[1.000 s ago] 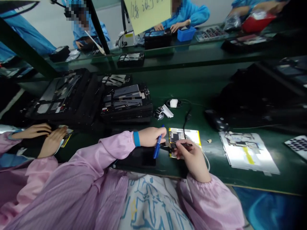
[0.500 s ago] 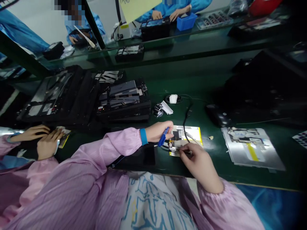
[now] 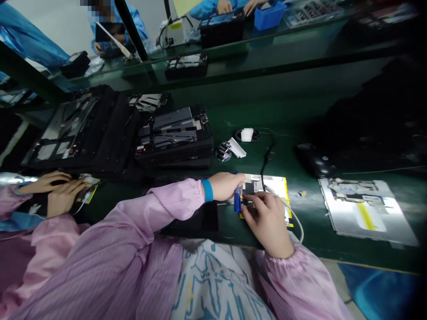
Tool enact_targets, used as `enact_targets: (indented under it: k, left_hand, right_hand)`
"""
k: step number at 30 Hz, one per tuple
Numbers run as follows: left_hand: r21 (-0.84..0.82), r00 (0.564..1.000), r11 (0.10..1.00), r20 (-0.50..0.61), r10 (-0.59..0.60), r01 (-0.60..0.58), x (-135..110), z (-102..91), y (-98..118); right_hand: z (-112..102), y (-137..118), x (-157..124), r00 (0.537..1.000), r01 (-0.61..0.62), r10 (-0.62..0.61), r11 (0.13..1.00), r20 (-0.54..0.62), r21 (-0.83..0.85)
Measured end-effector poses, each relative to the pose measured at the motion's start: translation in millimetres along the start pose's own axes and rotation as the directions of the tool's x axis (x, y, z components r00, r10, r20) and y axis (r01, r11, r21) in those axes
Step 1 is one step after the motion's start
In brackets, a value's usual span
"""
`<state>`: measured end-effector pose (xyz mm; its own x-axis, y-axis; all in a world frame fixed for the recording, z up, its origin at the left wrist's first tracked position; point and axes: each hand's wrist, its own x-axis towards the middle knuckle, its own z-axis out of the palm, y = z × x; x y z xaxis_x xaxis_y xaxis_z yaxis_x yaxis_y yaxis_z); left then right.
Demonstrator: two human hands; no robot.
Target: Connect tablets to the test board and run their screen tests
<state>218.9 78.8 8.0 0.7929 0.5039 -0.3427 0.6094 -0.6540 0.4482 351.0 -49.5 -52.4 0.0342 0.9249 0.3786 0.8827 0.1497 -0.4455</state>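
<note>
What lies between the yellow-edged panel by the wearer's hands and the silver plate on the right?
In the head view, a small pale scrap and a curve of white cable lie between the yellow-edged panel and the silver plate.

A glossy, dark green workbench point(image 3: 312, 243) spans the foreground, with glare on its top near the front. Along the workbench's far side runs a raised green shelf point(image 3: 230, 58). 2 dark posts slant upward: a thick post point(image 3: 30, 73) at the workbench's left, a slimmer post point(image 3: 129, 29) behind it. Beyond the workbench is a pale wall point(image 3: 50, 20); its right end lies in deep shadow
</note>
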Motion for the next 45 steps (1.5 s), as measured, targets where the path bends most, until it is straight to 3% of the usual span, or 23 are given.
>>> enact_targets:
  k: [45]
  left_hand:
    - [-0.018, 1.000, 1.000, -0.023, 0.020, -0.021, 1.5, 3.4, -1.0]
  right_hand:
    - [0.4, 0.7, 0.9, 1.000, 0.023, -0.023, 1.000, -0.006, 0.006]
